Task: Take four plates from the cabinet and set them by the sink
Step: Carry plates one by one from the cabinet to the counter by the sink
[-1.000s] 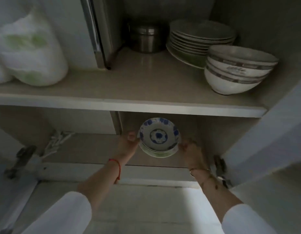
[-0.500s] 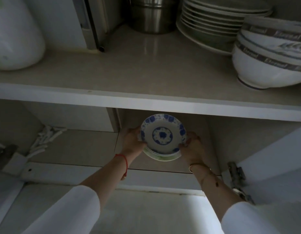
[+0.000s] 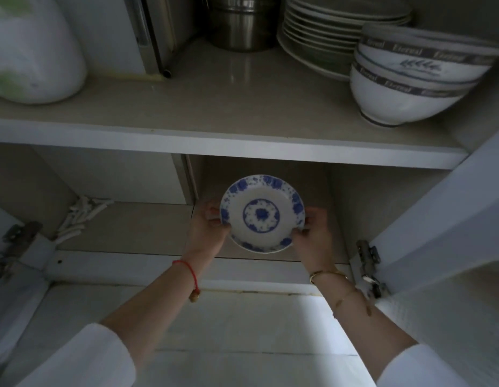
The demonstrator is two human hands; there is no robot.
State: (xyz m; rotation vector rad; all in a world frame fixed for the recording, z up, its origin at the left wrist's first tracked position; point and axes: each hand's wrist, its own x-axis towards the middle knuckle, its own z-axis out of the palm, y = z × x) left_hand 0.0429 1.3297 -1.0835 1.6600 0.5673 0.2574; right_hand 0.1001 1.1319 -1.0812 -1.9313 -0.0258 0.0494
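A small white plate with blue flower patterns [image 3: 261, 213] is held up inside the lower cabinet compartment, tilted with its face toward me. My left hand [image 3: 207, 229] grips its left rim and my right hand [image 3: 312, 236] grips its right rim. Whether more plates sit under it cannot be seen now. A stack of larger pale plates [image 3: 326, 32] rests on the upper shelf [image 3: 214, 146] at the back right.
On the upper shelf stand stacked white bowls with grey bands [image 3: 410, 79] at the right, a steel pot [image 3: 242, 23] at the back, and a white bag [image 3: 33, 57] at the left. Open cabinet doors with hinges [image 3: 367, 263] flank the opening. White chopsticks or sticks [image 3: 80, 219] lie in the lower left compartment.
The plate has come up and toward me, its face tilting more my way. A greenish plate seen under it earlier no longer shows. My view has moved closer to the cabinet.
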